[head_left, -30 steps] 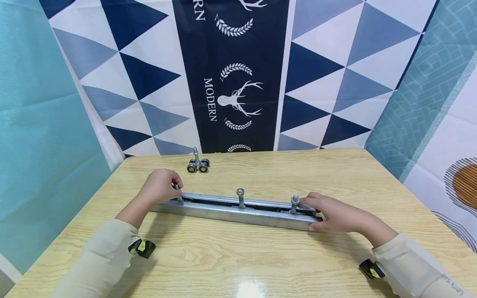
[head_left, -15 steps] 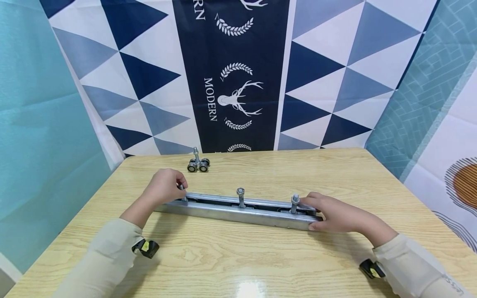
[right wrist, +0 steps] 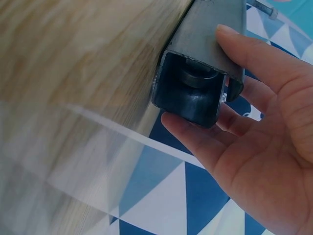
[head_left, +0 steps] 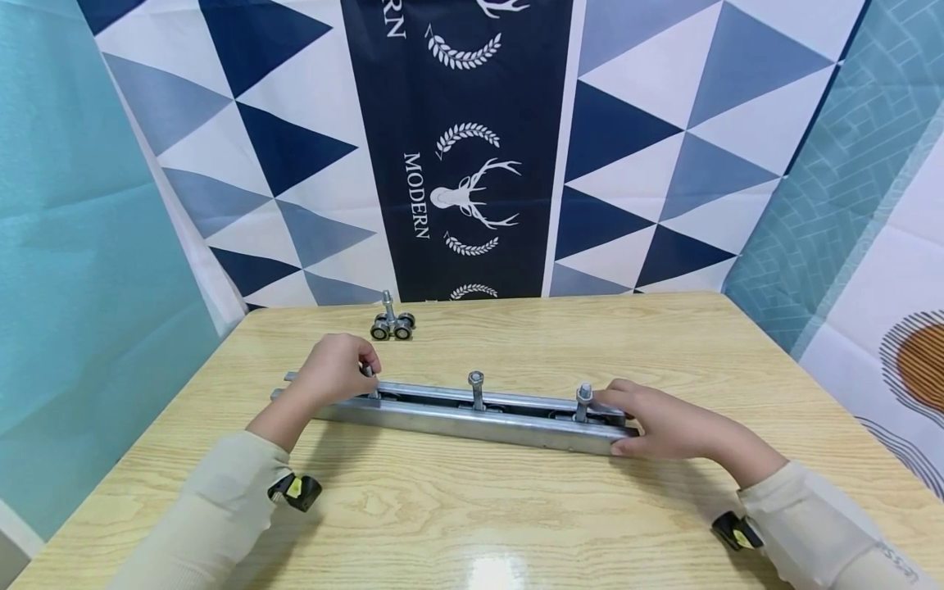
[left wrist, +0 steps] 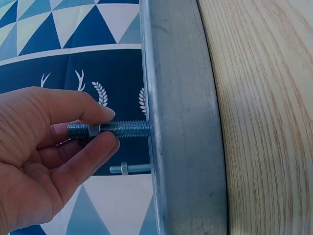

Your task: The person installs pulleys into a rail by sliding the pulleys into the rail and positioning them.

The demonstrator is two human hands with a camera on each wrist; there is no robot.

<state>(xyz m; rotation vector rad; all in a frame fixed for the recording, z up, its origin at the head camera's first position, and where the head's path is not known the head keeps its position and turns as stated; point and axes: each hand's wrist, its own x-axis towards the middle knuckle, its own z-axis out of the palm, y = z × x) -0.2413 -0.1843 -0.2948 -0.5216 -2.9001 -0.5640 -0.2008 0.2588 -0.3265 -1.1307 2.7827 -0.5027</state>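
A slotted metal channel rail lies across the table, slightly slanted. Near its left part, my left hand pinches an upright threaded bolt between thumb and index finger; a nut sits on that bolt. Two more bolts, a middle one and a right one, rise from the slot, each with a nut. My right hand holds the rail's right end, thumb on the near side and fingers on the far side. In the right wrist view a dark roller shows inside the rail's open end.
A loose four-wheeled roller trolley with an upright bolt stands behind the rail, toward the back left. The wooden table ends at patterned cloth at the back and sides.
My left hand has slid the pinched bolt a little to the right along the slot, so the rail's left end now shows. The right hand and the other bolts have stayed in place.
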